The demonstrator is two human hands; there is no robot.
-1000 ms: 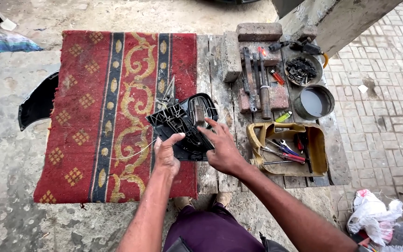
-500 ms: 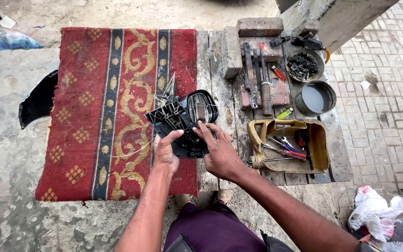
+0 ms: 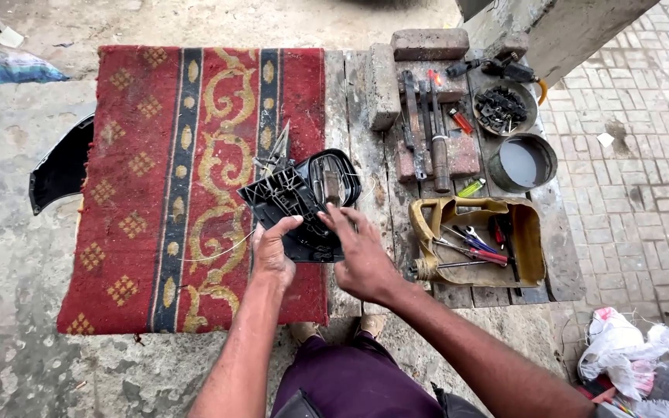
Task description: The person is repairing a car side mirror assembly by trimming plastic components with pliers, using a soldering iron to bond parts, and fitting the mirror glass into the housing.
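Black plastic mirror housing [image 3: 301, 203] propped on the red patterned rug [image 3: 172, 186], inner ribs up for access. Left hand [image 3: 272, 251] grips its near edge, steadying; right hand [image 3: 359, 259], fingers spread, presses inside.

Black panel [image 3: 60, 166] partly under rug [image 3: 156, 193]

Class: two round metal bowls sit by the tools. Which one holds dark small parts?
The farther bowl, by the concrete pillar; the nearer bowl shows only a pale grey inside.
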